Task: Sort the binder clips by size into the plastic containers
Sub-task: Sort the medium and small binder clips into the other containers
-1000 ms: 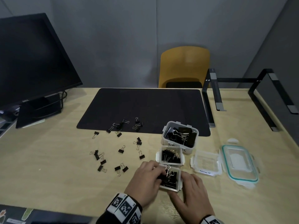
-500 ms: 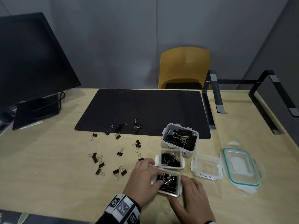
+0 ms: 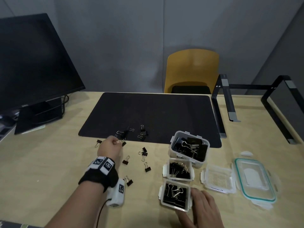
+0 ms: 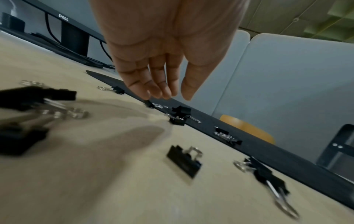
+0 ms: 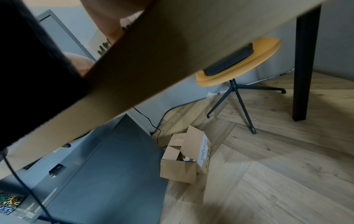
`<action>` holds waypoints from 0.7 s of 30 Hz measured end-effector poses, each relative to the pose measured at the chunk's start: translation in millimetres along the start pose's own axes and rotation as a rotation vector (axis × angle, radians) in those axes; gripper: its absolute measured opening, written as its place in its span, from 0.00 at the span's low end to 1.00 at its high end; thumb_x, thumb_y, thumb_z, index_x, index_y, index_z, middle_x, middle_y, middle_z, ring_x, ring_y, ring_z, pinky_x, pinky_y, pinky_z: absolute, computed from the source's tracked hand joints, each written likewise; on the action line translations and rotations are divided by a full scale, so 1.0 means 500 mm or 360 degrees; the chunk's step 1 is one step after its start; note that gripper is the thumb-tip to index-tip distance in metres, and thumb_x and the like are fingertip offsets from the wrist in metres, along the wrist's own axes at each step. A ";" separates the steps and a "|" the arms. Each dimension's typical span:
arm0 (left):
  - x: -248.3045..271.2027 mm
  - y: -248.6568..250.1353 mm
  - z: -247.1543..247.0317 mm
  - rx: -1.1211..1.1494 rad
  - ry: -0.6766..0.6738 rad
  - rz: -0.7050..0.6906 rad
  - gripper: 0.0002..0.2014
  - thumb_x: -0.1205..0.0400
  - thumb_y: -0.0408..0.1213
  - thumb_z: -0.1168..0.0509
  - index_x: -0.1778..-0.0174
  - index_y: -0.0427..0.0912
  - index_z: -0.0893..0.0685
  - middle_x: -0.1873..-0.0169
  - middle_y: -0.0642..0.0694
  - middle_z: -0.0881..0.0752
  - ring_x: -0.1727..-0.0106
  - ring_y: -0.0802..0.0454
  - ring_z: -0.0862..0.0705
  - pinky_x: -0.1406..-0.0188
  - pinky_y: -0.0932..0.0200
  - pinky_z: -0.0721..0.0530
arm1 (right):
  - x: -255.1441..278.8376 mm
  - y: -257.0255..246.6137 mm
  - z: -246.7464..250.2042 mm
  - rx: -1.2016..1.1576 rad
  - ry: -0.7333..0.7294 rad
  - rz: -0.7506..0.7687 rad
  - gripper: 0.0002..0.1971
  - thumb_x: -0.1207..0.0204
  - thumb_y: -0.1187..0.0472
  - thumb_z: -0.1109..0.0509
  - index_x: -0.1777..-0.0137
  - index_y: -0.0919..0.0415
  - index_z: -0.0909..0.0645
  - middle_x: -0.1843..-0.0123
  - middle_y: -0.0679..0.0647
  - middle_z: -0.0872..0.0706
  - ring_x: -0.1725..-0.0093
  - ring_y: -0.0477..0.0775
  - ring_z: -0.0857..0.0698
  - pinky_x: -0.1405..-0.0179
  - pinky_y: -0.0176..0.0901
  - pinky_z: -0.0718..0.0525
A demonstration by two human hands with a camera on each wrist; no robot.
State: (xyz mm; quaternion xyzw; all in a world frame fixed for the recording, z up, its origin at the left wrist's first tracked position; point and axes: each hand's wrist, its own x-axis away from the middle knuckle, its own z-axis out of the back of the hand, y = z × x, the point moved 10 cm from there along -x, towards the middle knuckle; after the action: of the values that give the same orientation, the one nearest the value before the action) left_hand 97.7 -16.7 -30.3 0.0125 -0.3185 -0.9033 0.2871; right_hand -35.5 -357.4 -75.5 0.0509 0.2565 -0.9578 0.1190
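My left hand [image 3: 109, 148] hovers left of centre in the head view, fingers loosely extended and holding nothing, above a small binder clip [image 3: 123, 143] lying just right of my fingertips at the mat edge (handles pointing away). My right hand [image 3: 201, 207], fingers flat, steadies the nearest container [image 3: 175, 195] at lower right.

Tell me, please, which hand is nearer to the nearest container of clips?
Right. The right hand rests against the nearest container; the left hand is far off, reaching over the loose clips.
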 end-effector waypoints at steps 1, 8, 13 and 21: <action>-0.018 -0.003 -0.003 -0.0003 -0.0004 0.0021 0.11 0.20 0.37 0.34 0.42 0.41 0.18 0.55 0.48 0.16 0.54 0.50 0.21 0.54 0.57 0.24 | 0.000 0.001 -0.001 0.0004 -0.0015 -0.0009 0.34 0.38 0.31 0.36 0.36 0.51 0.25 0.42 0.44 0.15 0.44 0.53 0.21 0.47 0.40 0.19; -0.097 0.021 -0.046 -0.0171 -0.0102 -0.0034 0.17 0.22 0.43 0.31 0.40 0.39 0.18 0.48 0.43 0.14 0.47 0.45 0.17 0.54 0.57 0.23 | 0.000 0.009 -0.019 -0.0106 -0.0048 -0.0049 0.33 0.31 0.30 0.42 0.34 0.52 0.27 0.40 0.46 0.15 0.45 0.60 0.15 0.33 0.26 0.41; -0.129 0.035 -0.068 -0.0245 -0.0124 -0.0096 0.13 0.25 0.41 0.28 0.47 0.42 0.16 0.50 0.41 0.14 0.53 0.44 0.15 0.57 0.56 0.19 | 0.003 0.010 -0.015 -0.0041 -0.0121 -0.0072 0.34 0.33 0.30 0.39 0.35 0.53 0.23 0.39 0.44 0.17 0.42 0.54 0.20 0.42 0.35 0.23; -0.139 0.038 -0.083 -0.0419 -0.0169 -0.0125 0.06 0.23 0.35 0.32 0.53 0.45 0.22 0.56 0.41 0.15 0.60 0.46 0.18 0.61 0.56 0.21 | 0.004 0.007 0.003 0.0028 -0.0165 -0.0136 0.35 0.34 0.31 0.39 0.32 0.52 0.27 0.37 0.42 0.18 0.38 0.48 0.29 0.45 0.47 0.16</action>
State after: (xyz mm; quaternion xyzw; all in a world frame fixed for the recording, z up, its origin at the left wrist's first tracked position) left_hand 174.1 -15.6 -63.4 -0.0605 -0.2112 -0.9472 0.2336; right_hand -36.6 -361.6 -76.4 -0.0087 0.2435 -0.9656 0.0907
